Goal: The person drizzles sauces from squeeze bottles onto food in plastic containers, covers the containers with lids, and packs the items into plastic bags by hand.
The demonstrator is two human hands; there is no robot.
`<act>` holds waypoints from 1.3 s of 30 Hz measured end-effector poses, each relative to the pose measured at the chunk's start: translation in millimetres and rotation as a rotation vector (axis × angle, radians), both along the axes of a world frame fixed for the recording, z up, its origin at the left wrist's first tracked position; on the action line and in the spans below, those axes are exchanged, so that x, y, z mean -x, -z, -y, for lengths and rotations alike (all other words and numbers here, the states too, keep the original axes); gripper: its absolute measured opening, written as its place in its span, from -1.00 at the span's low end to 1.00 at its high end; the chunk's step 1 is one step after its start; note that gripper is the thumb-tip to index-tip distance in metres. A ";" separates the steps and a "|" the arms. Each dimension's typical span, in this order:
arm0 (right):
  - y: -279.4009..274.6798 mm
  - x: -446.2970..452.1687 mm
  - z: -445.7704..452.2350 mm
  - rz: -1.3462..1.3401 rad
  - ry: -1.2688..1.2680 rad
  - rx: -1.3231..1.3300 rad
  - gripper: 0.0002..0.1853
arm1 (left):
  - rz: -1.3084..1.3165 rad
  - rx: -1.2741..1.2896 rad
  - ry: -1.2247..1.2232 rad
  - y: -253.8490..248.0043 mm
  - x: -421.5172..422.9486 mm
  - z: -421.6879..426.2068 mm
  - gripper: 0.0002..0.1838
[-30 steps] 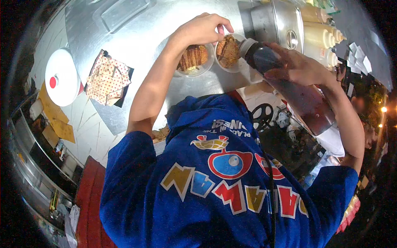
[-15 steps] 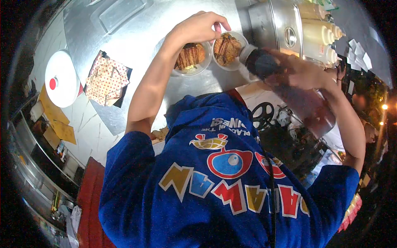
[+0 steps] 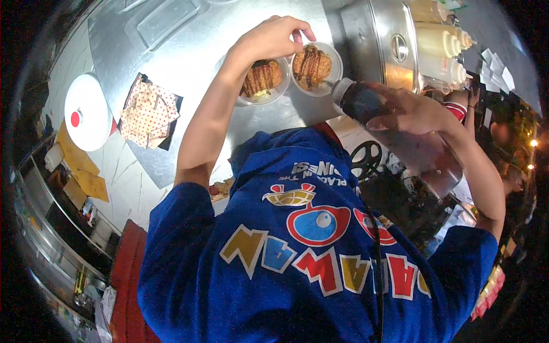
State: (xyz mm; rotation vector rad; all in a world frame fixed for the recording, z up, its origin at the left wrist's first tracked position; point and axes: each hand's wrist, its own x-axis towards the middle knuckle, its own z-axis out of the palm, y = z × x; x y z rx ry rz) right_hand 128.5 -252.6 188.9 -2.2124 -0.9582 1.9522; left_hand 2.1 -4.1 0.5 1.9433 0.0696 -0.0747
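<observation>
Two clear round cups of browned food sit side by side. Dark sauce stripes cross the food in the left cup (image 3: 264, 80) and the right cup (image 3: 313, 67). The fingertips of my left hand (image 3: 275, 39) are closed at the rim of the right cup, while the palm is above the left one. Wrapped round a large squeeze bottle of dark red sauce (image 3: 426, 157) is my right hand (image 3: 409, 111). The bottle is tilted, its pale cap and tip beside the right cup's lower right edge.
Patterned paper in a dark tray (image 3: 150, 113) lies on the metal counter (image 3: 209, 63), near a white round lid (image 3: 86, 111). A clear tray (image 3: 166, 23) is farther back. Right of the cups stand a steel container (image 3: 380, 34) and pale sauce bottles (image 3: 443, 43). Part of another person shows at right.
The right cup has shifted slightly left and up with my left hand, and its food shows more distinct sauce stripes. The bottle in my right hand has moved slightly, its tip now at the cup's edge.
</observation>
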 end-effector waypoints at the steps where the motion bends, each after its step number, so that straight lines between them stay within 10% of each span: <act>1: -0.5 -1.1 0.8 -0.003 0.014 -0.018 -0.04 | 0.004 0.001 -0.001 -0.6 0.0 0.2 -0.60; 24: 0.9 8.9 19.0 0.086 0.081 0.062 0.01 | -0.100 -0.012 -0.015 -11.3 -6.4 2.9 -0.67; 39: 144.7 61.3 67.2 0.360 0.562 -0.943 0.09 | 0.006 -0.077 -0.110 -2.5 -60.3 -27.2 -0.71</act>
